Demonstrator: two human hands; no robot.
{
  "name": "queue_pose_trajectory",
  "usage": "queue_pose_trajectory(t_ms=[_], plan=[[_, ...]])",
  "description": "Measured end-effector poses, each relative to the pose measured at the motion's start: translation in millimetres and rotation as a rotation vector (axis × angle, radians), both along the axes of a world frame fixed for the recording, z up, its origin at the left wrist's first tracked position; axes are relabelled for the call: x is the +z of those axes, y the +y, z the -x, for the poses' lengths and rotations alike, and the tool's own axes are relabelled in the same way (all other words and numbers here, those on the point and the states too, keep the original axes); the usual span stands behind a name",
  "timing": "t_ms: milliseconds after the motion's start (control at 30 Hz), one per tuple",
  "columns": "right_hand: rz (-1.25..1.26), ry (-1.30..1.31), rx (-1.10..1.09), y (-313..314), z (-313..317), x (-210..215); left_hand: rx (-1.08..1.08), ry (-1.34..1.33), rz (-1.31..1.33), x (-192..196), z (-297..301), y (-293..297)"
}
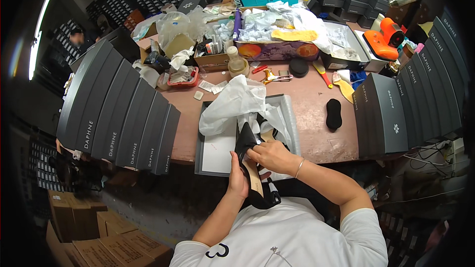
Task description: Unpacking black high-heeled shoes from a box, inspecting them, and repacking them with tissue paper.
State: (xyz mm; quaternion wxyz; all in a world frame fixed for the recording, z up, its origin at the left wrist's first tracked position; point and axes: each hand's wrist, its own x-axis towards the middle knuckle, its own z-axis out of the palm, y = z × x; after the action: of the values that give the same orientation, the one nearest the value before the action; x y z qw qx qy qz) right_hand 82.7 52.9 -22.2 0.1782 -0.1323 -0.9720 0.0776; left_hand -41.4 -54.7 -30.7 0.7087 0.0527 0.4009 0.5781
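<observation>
A black pointed shoe point(244, 139) with a beige insole is tilted toe-away over the front edge of an open shoebox point(199, 155). My left hand point(238, 182) grips it along its left side. Bent over the shoe's opening behind the toe, my right hand point(275, 156) has its fingers pinched together. A speck of white shows beside those fingertips, but what they hold is hidden. White tissue paper point(232, 105) is bunched up at the box's far side. Part of a second shoe point(267, 135) shows inside the box, mostly covered by my right hand and the paper.
Grey shoebox stacks stand left point(111, 113) and right point(381, 113) of the table point(316, 141). A black oval pad point(334, 114) lies right of the open box. Behind are a pump bottle point(236, 64), a paper-filled carton point(277, 49) and an orange tool point(385, 39).
</observation>
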Motion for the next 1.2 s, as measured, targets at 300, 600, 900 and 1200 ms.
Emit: queue_pose_trajectory(t_ms=[300, 600, 900, 1200], plan=[[0.054, -0.006, 0.097, -3, -3, 10, 0.17, 0.05, 0.077, -12, 3, 4], [0.203, 0.109, 0.116, -29, -22, 23, 0.197, 0.124, 0.159, -26, 37, 18], [0.013, 0.21, -0.439, 35, -10, -3, 0.286, 0.077, 0.057, -26, 39, 23], [0.623, 0.054, -0.206, -1, 67, -25, 0.273, 0.331, 0.08, -6, -1, 24]])
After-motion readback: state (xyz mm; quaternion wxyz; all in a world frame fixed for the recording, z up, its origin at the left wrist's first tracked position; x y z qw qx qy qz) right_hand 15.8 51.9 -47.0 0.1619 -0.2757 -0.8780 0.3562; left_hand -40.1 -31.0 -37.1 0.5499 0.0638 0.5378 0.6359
